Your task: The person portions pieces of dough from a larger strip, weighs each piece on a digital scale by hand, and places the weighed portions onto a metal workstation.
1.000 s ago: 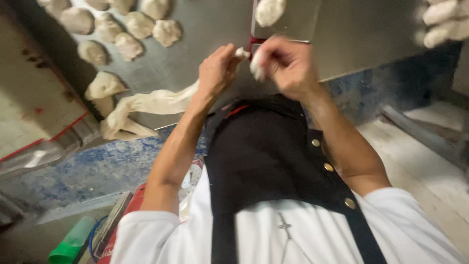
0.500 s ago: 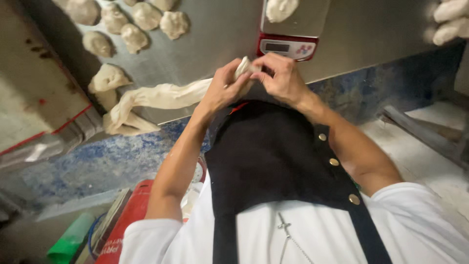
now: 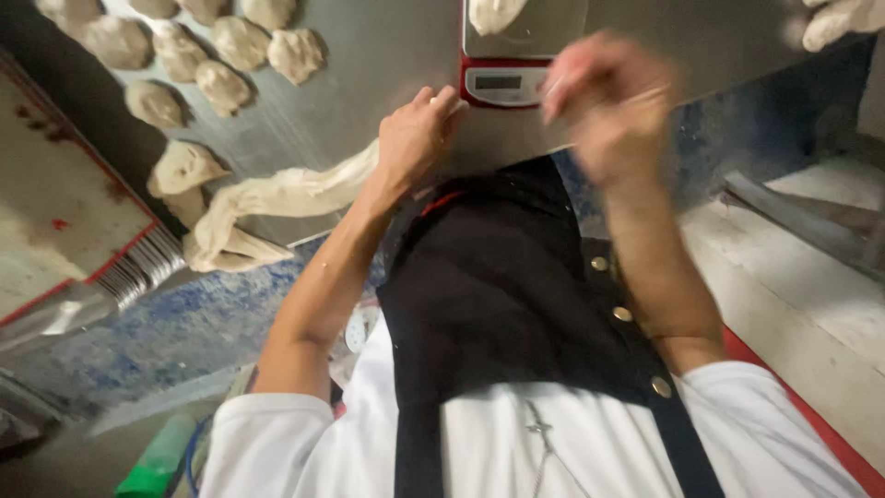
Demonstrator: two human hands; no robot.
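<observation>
Grip: left hand (image 3: 415, 138) is closed on the end of a long rope of pale dough (image 3: 277, 198), fingers curled over it at upper centre of the frame; right hand (image 3: 608, 111) is blurred, raised right of centre, and whether it holds anything cannot be told.
Nearest: white sleeves and a black apron (image 3: 498, 314) with brass buttons fill the lower half of the frame.
Dough rope: soft, cream-coloured and uneven, it runs from the left hand down and leftward across the steel table (image 3: 369, 65), ending in a thicker folded mass near the table's edge at middle left.
Scale: red-fronted weighing scale (image 3: 502, 83) with a steel plate sits at upper centre, just above and between the two hands; a lump of dough (image 3: 493, 14) lies on its plate, cut off by the top edge.
Dough pieces: a cluster of small rough portions (image 3: 221, 83) lies on the table at upper left, apart from one another.
Far right: more pale dough (image 3: 843, 18) shows in the upper right corner.
Left edge: a flat board with a red border (image 3: 55, 212) lies beside the table.
</observation>
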